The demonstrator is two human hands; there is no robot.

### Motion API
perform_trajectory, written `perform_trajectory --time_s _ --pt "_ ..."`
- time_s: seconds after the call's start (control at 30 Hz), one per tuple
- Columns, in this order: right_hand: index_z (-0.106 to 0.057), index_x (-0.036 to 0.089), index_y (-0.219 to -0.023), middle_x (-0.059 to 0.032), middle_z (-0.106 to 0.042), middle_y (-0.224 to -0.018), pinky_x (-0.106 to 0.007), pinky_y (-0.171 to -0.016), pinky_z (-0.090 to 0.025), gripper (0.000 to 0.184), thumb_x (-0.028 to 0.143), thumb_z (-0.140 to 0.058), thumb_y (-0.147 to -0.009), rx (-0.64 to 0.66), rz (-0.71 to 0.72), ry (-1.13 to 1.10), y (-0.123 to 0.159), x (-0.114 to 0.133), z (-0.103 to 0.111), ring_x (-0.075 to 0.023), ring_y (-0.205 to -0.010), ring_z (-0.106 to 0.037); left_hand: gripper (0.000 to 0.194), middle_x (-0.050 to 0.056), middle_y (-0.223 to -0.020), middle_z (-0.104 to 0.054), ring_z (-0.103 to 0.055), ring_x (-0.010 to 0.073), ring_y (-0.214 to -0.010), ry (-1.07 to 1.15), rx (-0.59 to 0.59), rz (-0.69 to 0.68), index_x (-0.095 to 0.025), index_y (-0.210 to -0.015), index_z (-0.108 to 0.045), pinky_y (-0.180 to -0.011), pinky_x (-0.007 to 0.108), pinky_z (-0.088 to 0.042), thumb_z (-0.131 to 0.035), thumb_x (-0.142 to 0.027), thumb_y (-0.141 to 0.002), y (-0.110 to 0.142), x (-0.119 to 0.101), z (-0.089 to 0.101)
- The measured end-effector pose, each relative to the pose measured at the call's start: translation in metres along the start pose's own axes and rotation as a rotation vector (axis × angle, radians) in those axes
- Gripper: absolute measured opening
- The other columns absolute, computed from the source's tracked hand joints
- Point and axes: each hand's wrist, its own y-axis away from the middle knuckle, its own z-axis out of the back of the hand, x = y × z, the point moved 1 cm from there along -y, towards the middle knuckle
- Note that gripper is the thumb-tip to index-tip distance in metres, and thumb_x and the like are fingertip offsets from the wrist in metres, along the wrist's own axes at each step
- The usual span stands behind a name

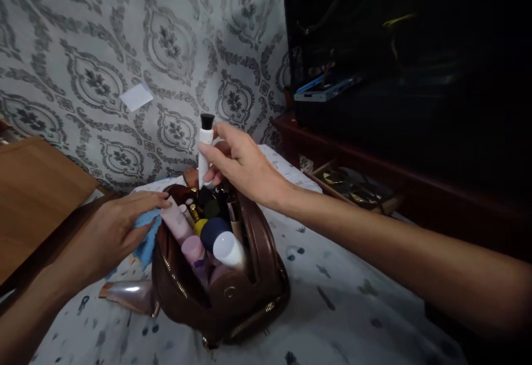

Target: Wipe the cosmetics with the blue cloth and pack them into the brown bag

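Observation:
In my right hand [233,157] is a slim white tube [204,152] with a black cap, pinched upright above the far end of a brown leather bag [266,248]. The bag stands unzipped and full of bottles and tubes. Among them are a white-capped bottle [229,250], a dark blue one [213,231], a pink-capped one [193,248] and a pale pink tube [177,221]. My left hand [124,224] is closed on a light blue cloth [146,240] at the bag's left rim, its fingertips by the pale pink tube.
A shiny pinkish tube [131,296] lies left of the bag on the patterned white cloth [332,320]. A cardboard box [41,188] stands at the left. To the right are an open drawer with sunglasses [361,192] and a large dark screen [415,77]. Patterned wallpaper backs the table.

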Motion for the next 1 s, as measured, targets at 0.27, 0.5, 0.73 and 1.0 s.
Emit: perform_trajectory --time_s 0.27,0.5,0.73,1.0 --pt "-0.055 0.015 -0.074 0.0006 -0.058 -0.075 -0.024 -0.071 -0.05 0.013 0.021 -0.064 -0.082 0.074 0.007 0.22 -0.029 -0.024 -0.013 -0.0152 -0.084 -0.064 0.027 0.001 -0.116 -0.074 -0.07 0.025 -0.101 0.058 -0.033 0.017 -0.03 -0.104 -0.072 -0.092 0.035 -0.055 -0.056 -0.034 -0.084 0.004 -0.006 -0.004" --pt "-0.058 0.016 -0.078 0.0035 -0.06 -0.071 -0.023 -0.071 -0.049 0.015 0.007 -0.065 -0.07 0.159 -0.093 0.438 -0.058 -0.023 -0.026 -0.0151 -0.078 -0.064 0.024 0.0 -0.116 -0.073 -0.069 0.0268 -0.103 0.076 -0.042 0.046 -0.032 -0.101 -0.072 -0.093 0.036 -0.054 -0.054 -0.032 -0.084 0.007 -0.007 -0.007" --pt "-0.07 0.015 -0.076 0.0034 -0.062 -0.057 -0.019 -0.06 -0.047 0.016 0.002 -0.069 -0.068 0.369 -0.253 0.627 -0.071 -0.029 -0.041 -0.0139 -0.064 -0.065 0.029 0.005 -0.12 -0.072 -0.069 0.0247 -0.108 0.036 -0.106 -0.076 -0.026 -0.108 -0.07 -0.095 0.036 -0.055 -0.05 -0.023 -0.087 0.012 -0.004 -0.013" --pt "-0.072 0.012 -0.092 -0.0047 -0.076 -0.082 -0.015 -0.055 -0.045 0.011 0.012 -0.063 -0.085 0.678 -0.411 0.781 -0.064 -0.016 -0.056 -0.0139 -0.076 -0.072 0.029 0.006 -0.123 -0.07 -0.067 0.0227 -0.111 -0.018 -0.114 -0.134 -0.022 -0.111 -0.066 -0.097 0.034 -0.055 -0.047 -0.019 -0.089 0.012 -0.003 -0.016"
